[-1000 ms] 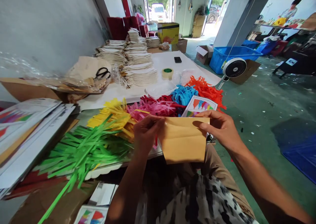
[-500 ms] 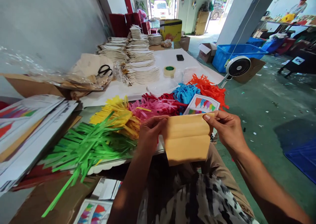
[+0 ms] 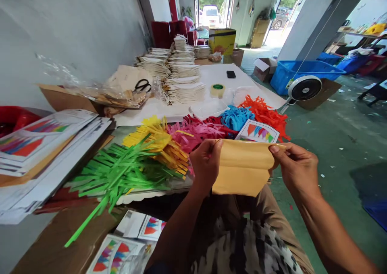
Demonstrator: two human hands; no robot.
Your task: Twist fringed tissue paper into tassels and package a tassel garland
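A tan paper envelope hangs over my lap, its top edge curled over toward me. My left hand is closed on the envelope's upper left corner. My right hand pinches its upper right corner between thumb and fingers. Just beyond the envelope lies a printed card with coloured flags. Behind it on the table sit piles of cut paper fringe: green, yellow, pink, blue and orange.
Stacks of printed sheets lie at the left. More flag cards rest on a cardboard box below. Scissors, a tape roll, a phone and stacked beige bundles sit farther back. A small fan stands at the right.
The envelope's top edge has folded over toward me and it now looks shorter. Both hands kept their hold on its corners. The view shifted, so everything sits further right.
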